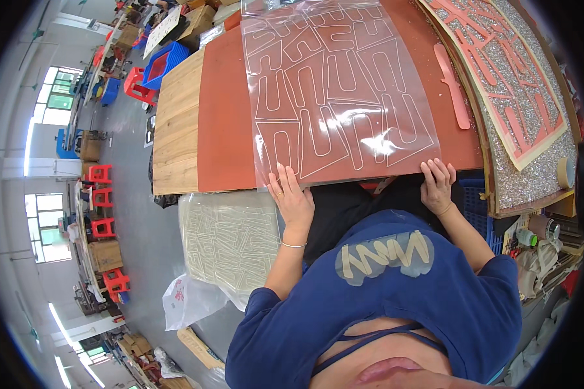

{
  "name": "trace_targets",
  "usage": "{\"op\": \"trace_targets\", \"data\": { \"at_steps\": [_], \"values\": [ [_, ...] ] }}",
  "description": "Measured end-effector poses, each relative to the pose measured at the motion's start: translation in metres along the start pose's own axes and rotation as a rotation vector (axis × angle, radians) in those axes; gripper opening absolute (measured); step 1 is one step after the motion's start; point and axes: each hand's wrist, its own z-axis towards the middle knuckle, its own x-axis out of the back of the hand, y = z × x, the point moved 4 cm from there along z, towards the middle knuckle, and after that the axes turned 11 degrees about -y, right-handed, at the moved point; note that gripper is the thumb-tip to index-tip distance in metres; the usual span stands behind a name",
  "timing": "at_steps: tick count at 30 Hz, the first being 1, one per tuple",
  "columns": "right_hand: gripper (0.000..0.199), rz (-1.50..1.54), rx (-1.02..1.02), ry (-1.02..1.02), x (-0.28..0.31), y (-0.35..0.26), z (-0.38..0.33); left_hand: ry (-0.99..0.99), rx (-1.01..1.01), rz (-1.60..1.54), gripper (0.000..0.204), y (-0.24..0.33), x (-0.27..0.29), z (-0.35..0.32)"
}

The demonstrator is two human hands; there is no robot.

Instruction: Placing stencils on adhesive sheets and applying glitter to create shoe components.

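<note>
A clear plastic sheet marked with white outlined shapes lies over a red-brown mat on the table. At the sheet's near left corner, my left hand rests with its fingers stretched out on the edge, holding nothing that I can see. My right hand is at the near right corner, fingers apart and slightly bent over the edge; its thumb is mostly hidden. Right of the sheet, a flat pink cut piece lies on the mat, apart from my hand.
On the right, a glittery silver board bears a cream-bordered sheet with pink cutouts and a tape roll. Low on the left sits a pile of pale outlined sheets. Bare wood borders the mat. Red stools stand beyond.
</note>
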Motion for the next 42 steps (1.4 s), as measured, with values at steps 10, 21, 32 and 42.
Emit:
{"op": "trace_targets", "data": {
  "at_steps": [10, 21, 32, 42],
  "values": [
    [0.058, 0.007, -0.006, -0.019, 0.001, -0.001, 0.000, 0.005, -0.004, 0.000, 0.076, -0.001, 0.001, 0.000],
    [0.066, 0.043, -0.126, -0.106, 0.011, -0.007, 0.031, -0.013, -0.008, 0.017, 0.072, -0.005, -0.005, 0.017],
    [0.061, 0.116, -0.112, -0.235, 0.034, -0.005, 0.039, -0.055, 0.009, -0.036, 0.070, -0.003, 0.000, 0.018],
    [0.035, 1.473, -0.748, -0.133, 0.044, 0.048, 0.070, -0.061, 0.030, -0.020, 0.069, -0.003, 0.001, 0.019]
  ]
}}
